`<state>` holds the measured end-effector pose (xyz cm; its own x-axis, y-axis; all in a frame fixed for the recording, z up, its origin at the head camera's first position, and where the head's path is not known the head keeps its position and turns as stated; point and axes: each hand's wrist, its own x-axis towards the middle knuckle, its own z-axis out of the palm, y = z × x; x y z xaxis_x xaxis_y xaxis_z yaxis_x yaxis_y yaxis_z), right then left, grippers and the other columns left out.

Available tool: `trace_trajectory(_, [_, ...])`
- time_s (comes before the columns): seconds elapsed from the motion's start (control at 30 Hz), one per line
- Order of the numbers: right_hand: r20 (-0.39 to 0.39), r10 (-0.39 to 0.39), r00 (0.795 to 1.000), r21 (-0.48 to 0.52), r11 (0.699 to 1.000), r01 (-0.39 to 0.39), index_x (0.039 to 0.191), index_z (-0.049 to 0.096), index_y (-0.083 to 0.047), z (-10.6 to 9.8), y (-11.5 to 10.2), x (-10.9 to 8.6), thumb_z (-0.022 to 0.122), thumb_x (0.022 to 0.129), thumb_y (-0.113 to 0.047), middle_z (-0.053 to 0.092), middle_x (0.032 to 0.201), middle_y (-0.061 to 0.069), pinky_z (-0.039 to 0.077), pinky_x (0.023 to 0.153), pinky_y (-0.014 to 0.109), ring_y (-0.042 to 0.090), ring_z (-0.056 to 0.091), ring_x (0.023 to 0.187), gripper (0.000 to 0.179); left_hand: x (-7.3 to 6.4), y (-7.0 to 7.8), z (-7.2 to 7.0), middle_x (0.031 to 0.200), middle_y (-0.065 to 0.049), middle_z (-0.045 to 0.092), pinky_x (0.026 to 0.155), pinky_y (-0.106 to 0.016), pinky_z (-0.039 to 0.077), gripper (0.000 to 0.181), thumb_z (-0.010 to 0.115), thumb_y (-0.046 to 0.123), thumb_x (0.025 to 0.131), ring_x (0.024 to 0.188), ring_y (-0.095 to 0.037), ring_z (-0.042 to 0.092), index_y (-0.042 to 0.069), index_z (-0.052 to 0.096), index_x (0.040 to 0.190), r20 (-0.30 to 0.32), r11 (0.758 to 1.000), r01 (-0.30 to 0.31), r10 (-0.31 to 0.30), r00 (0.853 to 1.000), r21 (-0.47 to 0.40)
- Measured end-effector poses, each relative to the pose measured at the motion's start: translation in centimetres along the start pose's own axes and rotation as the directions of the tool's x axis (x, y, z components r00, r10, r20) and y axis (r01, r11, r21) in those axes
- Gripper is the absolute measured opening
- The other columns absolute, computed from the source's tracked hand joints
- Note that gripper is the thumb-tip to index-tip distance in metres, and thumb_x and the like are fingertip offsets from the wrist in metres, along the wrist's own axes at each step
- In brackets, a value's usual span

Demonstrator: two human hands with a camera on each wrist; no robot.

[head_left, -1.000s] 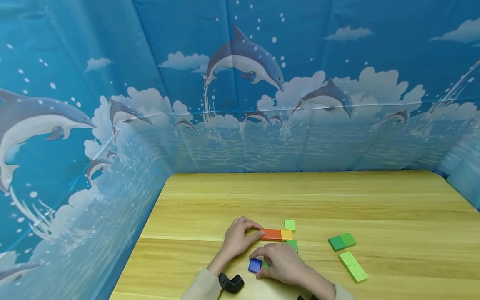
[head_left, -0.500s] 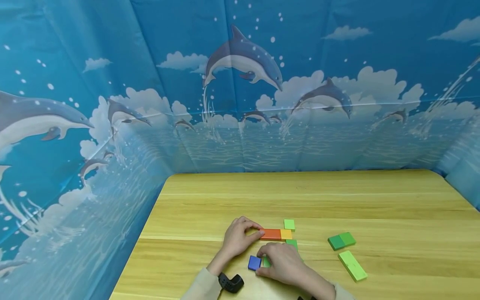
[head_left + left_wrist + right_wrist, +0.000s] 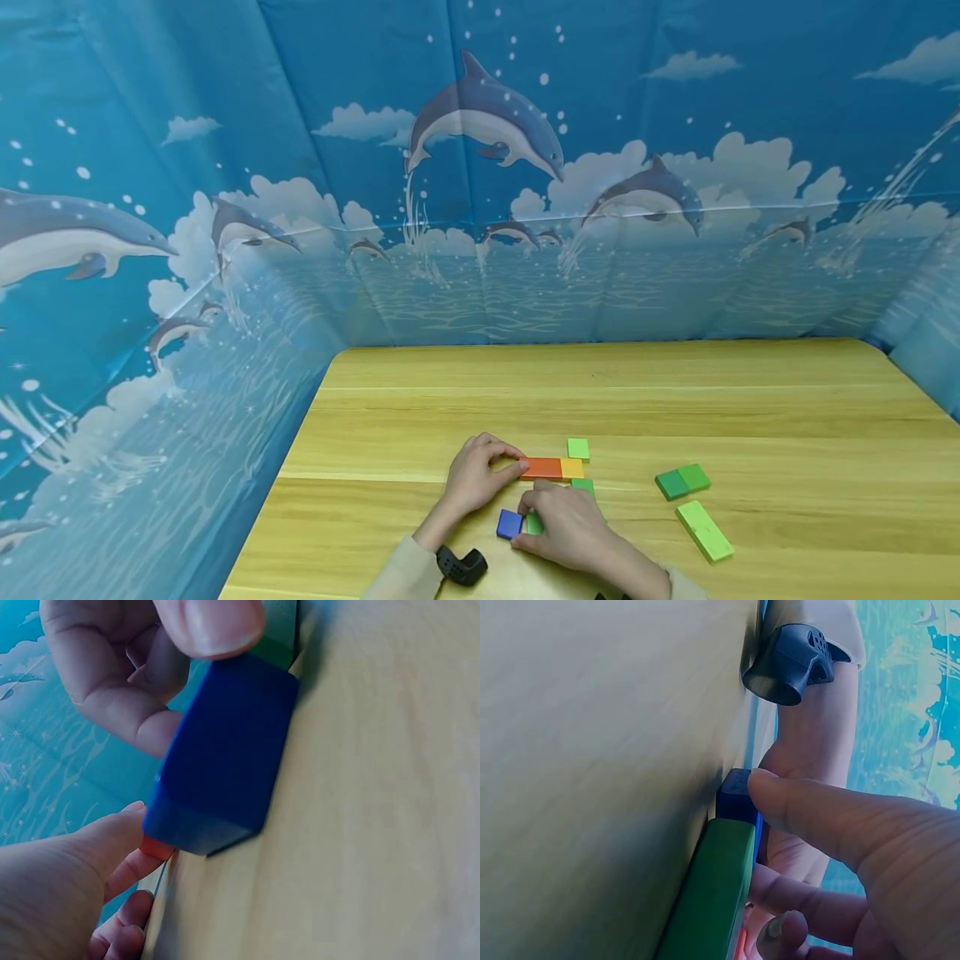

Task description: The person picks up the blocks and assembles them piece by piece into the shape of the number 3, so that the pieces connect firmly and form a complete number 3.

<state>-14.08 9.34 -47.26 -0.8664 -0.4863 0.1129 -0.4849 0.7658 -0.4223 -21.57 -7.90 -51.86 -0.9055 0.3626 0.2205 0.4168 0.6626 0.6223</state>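
In the head view, my left hand pinches the left end of a red block lying flat on the table. A yellow-orange block adjoins its right end. Thumb and index finger of my right hand pinch a small blue block near its right side. Close against the blue block is a green block, largely hidden by that hand; the right wrist view shows the green block's long side lined up with it. In the left wrist view the right thumb overlaps the blue block's end.
A light green square block lies behind the yellow-orange one, a green block in front. Further right on the wooden table are a two-tone green block pair and light green blocks. A dolphin-print curtain surrounds the table.
The right index finger has shifted right, from the blue block's far edge to its right corner beside the green block. The left hand and the red block stay in place.
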Motion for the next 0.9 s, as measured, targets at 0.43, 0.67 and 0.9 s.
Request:
trace_trajectory(0.43, [-0.007, 0.013, 1.000, 0.018, 1.000, -0.013, 0.083, 0.065, -0.020, 0.02, 0.10, 0.06, 0.080, 0.070, -0.045, 0.045, 0.078, -0.011, 0.031, 0.049, 0.025, 0.004, 0.037, 0.057, 0.033, 0.03, -0.08, -0.02, 0.093, 0.014, 0.056, 0.069, -0.027, 0.037, 0.026, 0.063, 0.051, 0.087, 0.083, -0.007, 0.046, 0.030, 0.074, 0.096, 0.008, 1.000, 0.000, 0.000, 1.000, -0.003])
trace_trajectory(0.67, [-0.016, 0.003, 1.000, 0.033, 0.999, -0.003, 0.082, 0.063, -0.018, -0.03, 0.18, 0.02, 0.082, 0.069, -0.042, 0.045, 0.078, -0.010, 0.031, 0.049, 0.024, 0.004, 0.037, 0.058, 0.032, -0.06, -0.02, -0.05, 0.092, 0.014, 0.055, 0.069, -0.026, 0.037, 0.026, 0.062, 0.052, 0.087, 0.083, -0.007, 0.046, 0.030, 0.074, 0.096, 0.007, 1.000, -0.001, 0.001, 1.000, -0.009])
trace_trajectory(0.9, [-0.030, -0.003, 1.000, 0.043, 0.999, 0.004, 0.081, 0.062, -0.018, -0.10, 0.25, -0.08, 0.082, 0.069, -0.041, 0.044, 0.078, -0.010, 0.031, 0.049, 0.024, 0.004, 0.037, 0.058, 0.032, 0.00, -0.03, -0.03, 0.089, 0.015, 0.054, 0.067, -0.025, 0.035, 0.026, 0.063, 0.052, 0.087, 0.077, -0.007, 0.042, 0.030, 0.074, 0.096, 0.006, 1.000, -0.001, 0.001, 1.000, 0.003])
